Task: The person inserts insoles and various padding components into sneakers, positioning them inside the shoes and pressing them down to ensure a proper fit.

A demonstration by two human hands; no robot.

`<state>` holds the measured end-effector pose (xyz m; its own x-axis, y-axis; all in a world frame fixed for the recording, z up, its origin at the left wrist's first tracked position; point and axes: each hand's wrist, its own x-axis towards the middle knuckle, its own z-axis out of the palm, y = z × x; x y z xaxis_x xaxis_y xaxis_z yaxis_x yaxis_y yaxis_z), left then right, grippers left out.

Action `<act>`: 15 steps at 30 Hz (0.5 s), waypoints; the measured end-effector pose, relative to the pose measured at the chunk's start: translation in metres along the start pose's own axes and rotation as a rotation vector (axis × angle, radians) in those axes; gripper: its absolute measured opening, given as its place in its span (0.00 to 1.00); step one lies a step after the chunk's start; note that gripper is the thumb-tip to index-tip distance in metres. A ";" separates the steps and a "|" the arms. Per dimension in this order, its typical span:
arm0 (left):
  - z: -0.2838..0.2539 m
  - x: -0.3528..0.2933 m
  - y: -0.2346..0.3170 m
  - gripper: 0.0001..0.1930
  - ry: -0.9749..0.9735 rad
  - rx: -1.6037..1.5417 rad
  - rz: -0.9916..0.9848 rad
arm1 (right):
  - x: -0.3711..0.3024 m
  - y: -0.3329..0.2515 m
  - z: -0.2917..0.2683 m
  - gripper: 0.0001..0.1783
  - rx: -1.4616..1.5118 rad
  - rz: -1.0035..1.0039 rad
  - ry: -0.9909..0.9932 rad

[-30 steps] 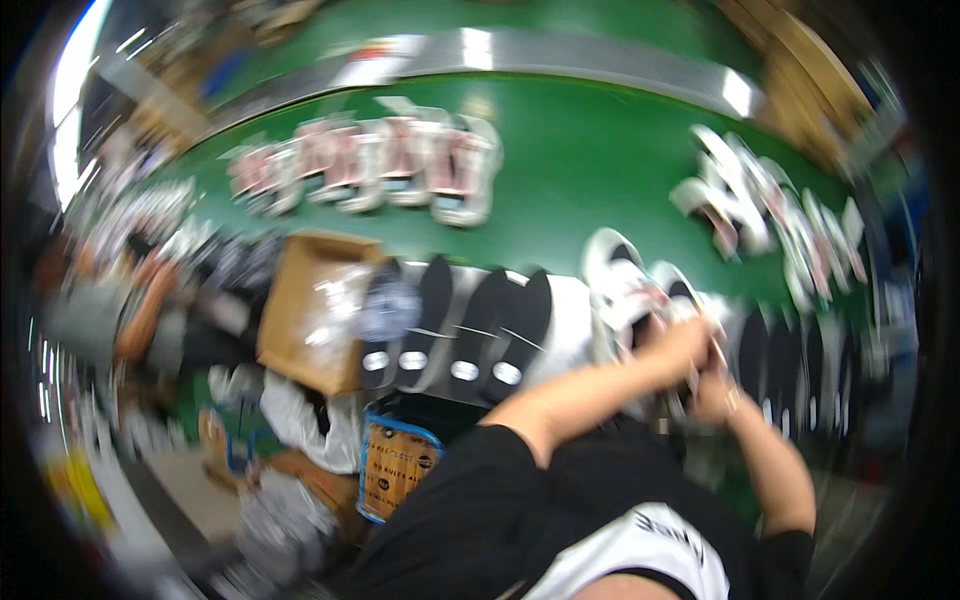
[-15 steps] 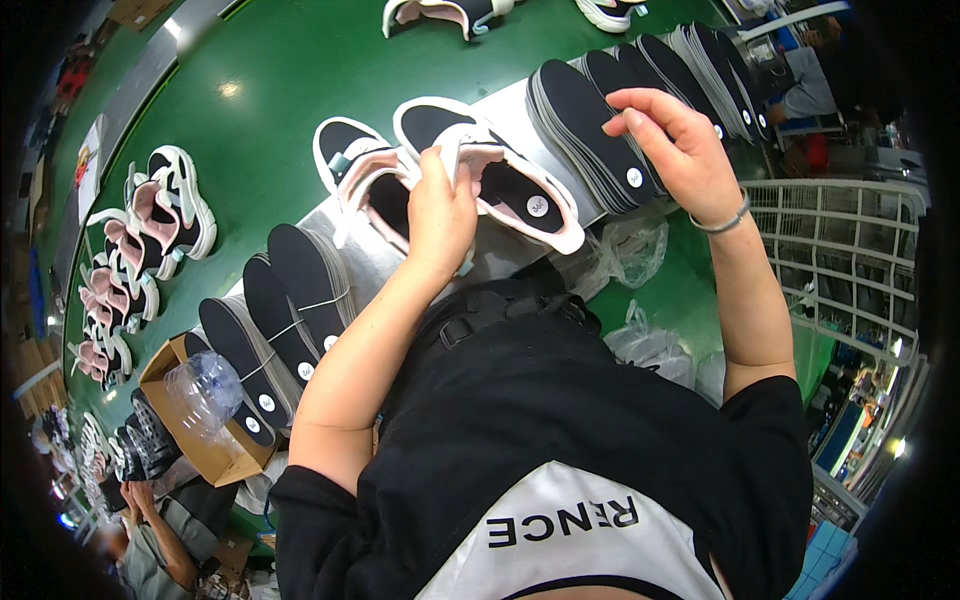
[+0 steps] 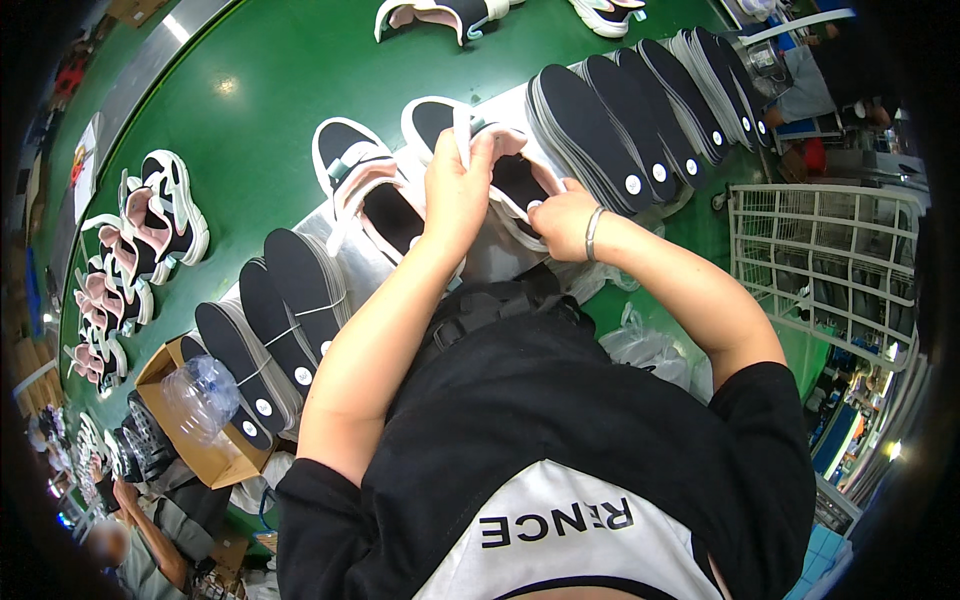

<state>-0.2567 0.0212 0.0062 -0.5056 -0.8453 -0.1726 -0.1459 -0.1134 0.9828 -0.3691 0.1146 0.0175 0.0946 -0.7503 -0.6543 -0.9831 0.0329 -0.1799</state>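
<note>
A black, white and pink sneaker (image 3: 508, 140) is between my hands, its toe pointing away from me. My left hand (image 3: 458, 195) is closed on its tongue and white strap at the opening. At the heel, my right hand (image 3: 568, 222) has its fingers hooked over the collar, thumb and fingertips closed on the rim. A black insole (image 3: 518, 180) lies inside this shoe, partly covered by my right fingers. Just left of it stands a matching sneaker (image 3: 350, 165), with a dark inside, touching nothing in my hands.
Stacks of black insoles (image 3: 578, 125) stand to the right; tied insole stacks (image 3: 290, 285) stand to the left. Several sneakers (image 3: 160, 215) line the green table's left side. A carton (image 3: 225, 462) with a clear plastic bottle (image 3: 205, 395), a white wire cart (image 3: 820, 260) and a co-worker (image 3: 155, 540) are nearby.
My right hand has come down from above the right insole stacks to the shoe's heel and closed on it. My left hand has shifted slightly right, still holding the tongue area.
</note>
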 end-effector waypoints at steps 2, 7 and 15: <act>0.001 0.009 -0.008 0.13 -0.050 -0.062 -0.066 | 0.001 0.001 0.004 0.08 0.020 -0.005 0.002; 0.003 0.022 -0.015 0.16 -0.037 -0.175 -0.162 | -0.012 0.002 -0.008 0.11 0.065 -0.095 0.452; 0.007 0.036 -0.017 0.17 -0.007 -0.276 -0.300 | 0.035 0.019 -0.029 0.13 -0.027 -0.116 0.955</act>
<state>-0.2779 -0.0037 -0.0168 -0.4809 -0.7501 -0.4540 -0.0543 -0.4913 0.8693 -0.3889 0.0698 0.0126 0.0356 -0.9694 0.2428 -0.9802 -0.0812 -0.1808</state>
